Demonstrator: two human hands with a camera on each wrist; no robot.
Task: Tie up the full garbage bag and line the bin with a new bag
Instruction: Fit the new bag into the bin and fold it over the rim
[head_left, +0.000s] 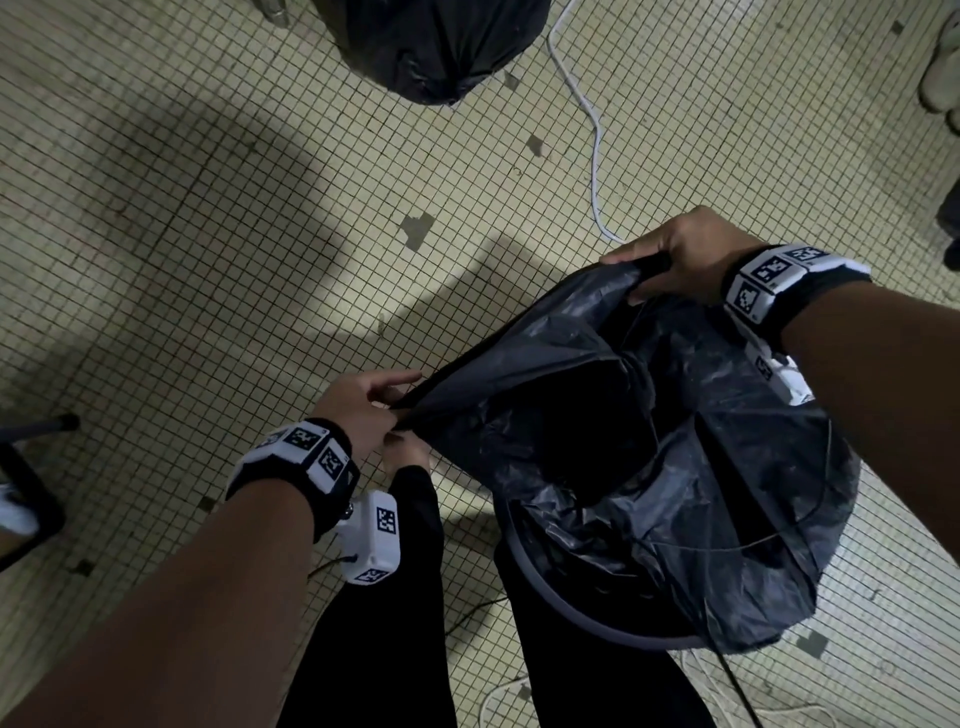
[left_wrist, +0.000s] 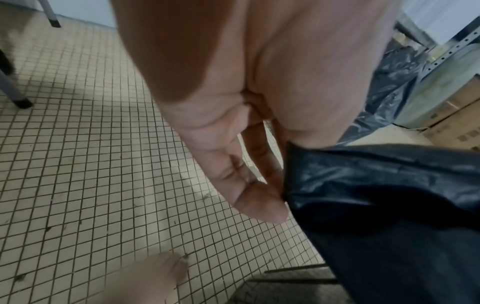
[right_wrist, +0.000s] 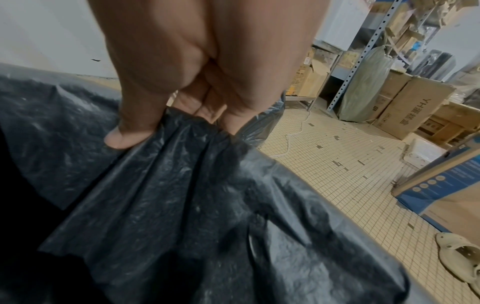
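A new black bag (head_left: 597, 415) hangs open over the round grey bin (head_left: 550, 592), partly draped inside and over its right side. My left hand (head_left: 384, 410) pinches the bag's rim at its near left corner (left_wrist: 293, 164). My right hand (head_left: 660, 270) grips the gathered far rim of the new bag (right_wrist: 187, 131) between thumb and curled fingers. The rim is stretched taut between the two hands. The full black garbage bag (head_left: 441, 47), its top gathered, sits on the tiled floor at the far top of the head view.
A white cable (head_left: 592, 135) snakes across the tiled floor beyond the bin. Chair legs (head_left: 31, 467) stand at the left. Metal shelving and cardboard boxes (right_wrist: 405, 107) line the right side, with a sandal (right_wrist: 459, 255) on the floor. My dark-trousered legs stand beside the bin.
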